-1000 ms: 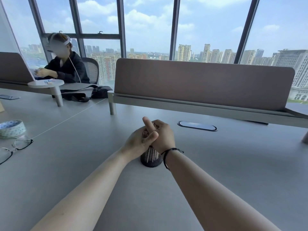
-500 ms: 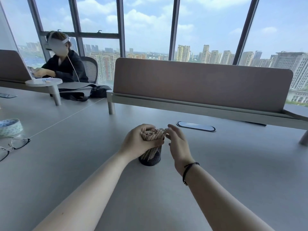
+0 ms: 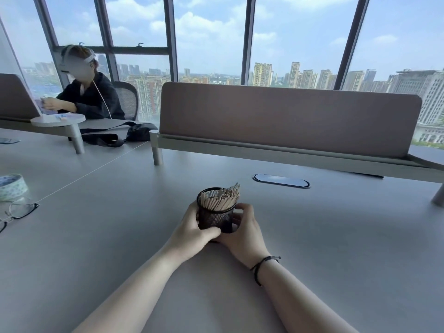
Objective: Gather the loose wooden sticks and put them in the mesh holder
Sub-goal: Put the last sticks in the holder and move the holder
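A black mesh holder [image 3: 215,217] stands upright on the grey desk in front of me. A bundle of thin wooden sticks [image 3: 223,200] fills it, leaning to the right and poking above the rim. My left hand [image 3: 192,229] wraps the holder's left side and lower front. My right hand [image 3: 245,227] cups its right side, a black cord around the wrist. I see no loose sticks on the desk.
A brown divider panel [image 3: 288,116] runs across the desk behind the holder, with an oval cable port [image 3: 281,180] before it. At the left edge lie a roll of tape [image 3: 12,188] and glasses [image 3: 19,210]. A person [image 3: 89,97] sits at the far left.
Both hands left the top of the stick bundle and came down around the holder's sides. The sticks now rest in the holder uncovered, leaning right.
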Action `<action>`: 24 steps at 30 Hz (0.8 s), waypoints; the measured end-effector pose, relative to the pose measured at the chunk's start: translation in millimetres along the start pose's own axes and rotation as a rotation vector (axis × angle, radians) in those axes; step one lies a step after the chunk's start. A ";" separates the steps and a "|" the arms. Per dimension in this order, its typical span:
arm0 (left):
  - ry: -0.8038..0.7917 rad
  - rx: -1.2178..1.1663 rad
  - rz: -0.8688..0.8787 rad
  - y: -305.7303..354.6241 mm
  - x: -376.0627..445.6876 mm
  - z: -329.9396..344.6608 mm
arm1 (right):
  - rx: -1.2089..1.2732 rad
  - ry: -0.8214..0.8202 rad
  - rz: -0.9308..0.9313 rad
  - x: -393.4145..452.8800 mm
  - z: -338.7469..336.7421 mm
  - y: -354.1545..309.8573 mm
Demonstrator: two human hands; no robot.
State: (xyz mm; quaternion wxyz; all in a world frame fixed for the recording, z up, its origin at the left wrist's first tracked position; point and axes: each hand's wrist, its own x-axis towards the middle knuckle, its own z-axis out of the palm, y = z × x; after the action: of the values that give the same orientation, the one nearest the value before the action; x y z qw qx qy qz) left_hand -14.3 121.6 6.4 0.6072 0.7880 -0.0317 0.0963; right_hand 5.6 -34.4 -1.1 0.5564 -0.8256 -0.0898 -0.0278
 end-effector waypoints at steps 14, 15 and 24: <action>-0.072 0.136 -0.017 -11.8 6.0 10.4 | 0.120 0.081 -0.026 -4.0 -17.8 4.6; -0.060 0.150 -0.019 -11.7 3.7 12.2 | 0.170 0.055 -0.022 -3.9 -20.2 4.8; -0.070 0.288 0.021 -5.5 -3.6 19.6 | 0.352 -0.160 -0.010 2.8 -53.6 16.0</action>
State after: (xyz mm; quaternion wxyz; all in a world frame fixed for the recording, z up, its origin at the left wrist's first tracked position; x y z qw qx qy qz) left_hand -14.7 103.9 -4.2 0.4851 0.8696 -0.0471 0.0786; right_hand 14.1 -89.4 5.0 0.6830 -0.7148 -0.1414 0.0514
